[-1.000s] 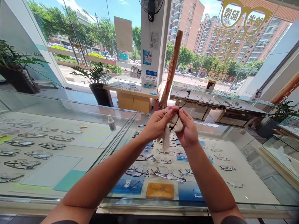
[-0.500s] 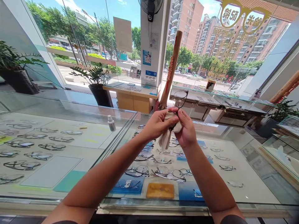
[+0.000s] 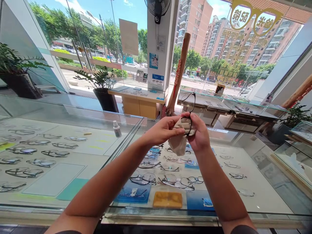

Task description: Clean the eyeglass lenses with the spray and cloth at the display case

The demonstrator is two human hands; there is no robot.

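Note:
A pair of dark-rimmed glasses is held on end above the display case, one lens up and the other down among my fingers. My right hand is closed on the frame at its middle and right side. My left hand pinches a beige cleaning cloth, which lies behind and around the lower lens, its loose end hanging down. Part of the lower rim shows in front of the cloth. The left fingertips behind the cloth are hidden.
Below my hands a glass display case holds rows of glasses and an amber-coloured block. A small white spray bottle stands on the glass at left. Beyond are a wooden post and a potted plant.
The cloth has opened out and hangs wider, with more of the lower rim showing. My right hand has shifted slightly right and down, and the glasses have turned a little.

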